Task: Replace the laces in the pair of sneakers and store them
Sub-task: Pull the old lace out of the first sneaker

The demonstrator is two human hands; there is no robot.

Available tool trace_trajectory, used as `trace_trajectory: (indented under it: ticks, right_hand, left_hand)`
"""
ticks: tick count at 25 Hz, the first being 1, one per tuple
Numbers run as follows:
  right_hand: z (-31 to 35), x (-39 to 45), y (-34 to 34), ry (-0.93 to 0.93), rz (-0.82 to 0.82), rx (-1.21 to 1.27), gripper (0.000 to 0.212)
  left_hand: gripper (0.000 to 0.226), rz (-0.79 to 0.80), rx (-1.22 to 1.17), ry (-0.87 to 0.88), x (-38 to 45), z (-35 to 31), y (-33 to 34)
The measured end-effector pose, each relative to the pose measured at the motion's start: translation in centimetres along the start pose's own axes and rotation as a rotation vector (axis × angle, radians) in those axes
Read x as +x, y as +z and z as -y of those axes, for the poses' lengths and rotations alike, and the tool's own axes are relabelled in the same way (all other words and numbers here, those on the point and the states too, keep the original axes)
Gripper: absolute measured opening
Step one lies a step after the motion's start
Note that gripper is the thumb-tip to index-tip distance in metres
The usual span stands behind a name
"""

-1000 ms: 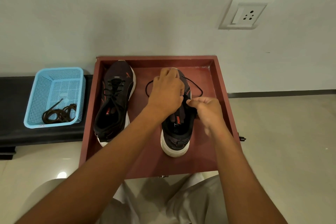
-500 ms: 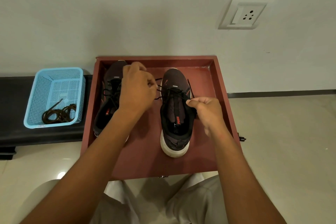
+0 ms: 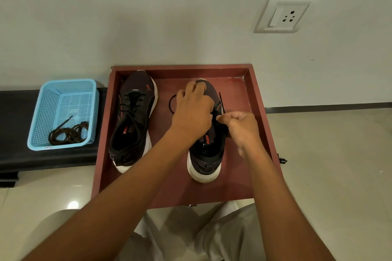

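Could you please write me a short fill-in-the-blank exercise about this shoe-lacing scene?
1. Both sneakers stand in a red-brown ____ tray.
2. The coiled spare laces lie in a basket coloured ____.
3. The right hand pinches a black ____ over the right sneaker.
4. The left hand rests on the ____ sneaker, not the left sneaker.

Missing words: wooden; blue; lace; right

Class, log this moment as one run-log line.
stage: lacing right sneaker | left hand: on its laces | right hand: pinching black lace | left sneaker: laced | tray | basket: old laces
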State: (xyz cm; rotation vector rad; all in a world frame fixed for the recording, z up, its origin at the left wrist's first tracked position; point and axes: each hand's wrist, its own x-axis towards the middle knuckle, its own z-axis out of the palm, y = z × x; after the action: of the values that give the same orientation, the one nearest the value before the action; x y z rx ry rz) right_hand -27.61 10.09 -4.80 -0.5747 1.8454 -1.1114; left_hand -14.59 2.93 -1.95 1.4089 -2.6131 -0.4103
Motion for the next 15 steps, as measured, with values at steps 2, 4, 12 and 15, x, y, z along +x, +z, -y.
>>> trace_trajectory:
  ticks: [2, 4, 12, 15]
  right_hand:
    - [-0.1, 0.1, 0.0, -0.004, -0.003, -0.01, 0.008]
    - [-0.3, 0.3, 0.1, -0.001, -0.002, -0.019, 0.007]
    - [-0.2, 0.3, 0.1, 0.012, -0.022, -0.041, 0.006]
    - [-0.2, 0.2, 0.1, 0.011, -0.026, -0.049, 0.007]
  left_hand:
    - [0.015, -0.012, -0.004, 0.003, 0.3, 0.2, 0.5]
    - [0.012, -0.026, -0.068, 0.002, 0.4, 0.5, 0.5]
    - [0.004, -0.222, -0.353, -0.259, -0.2, 5.7, -1.2]
    - [0.018, -0.177, -0.311, -0.243, -0.5, 5.5, -1.5]
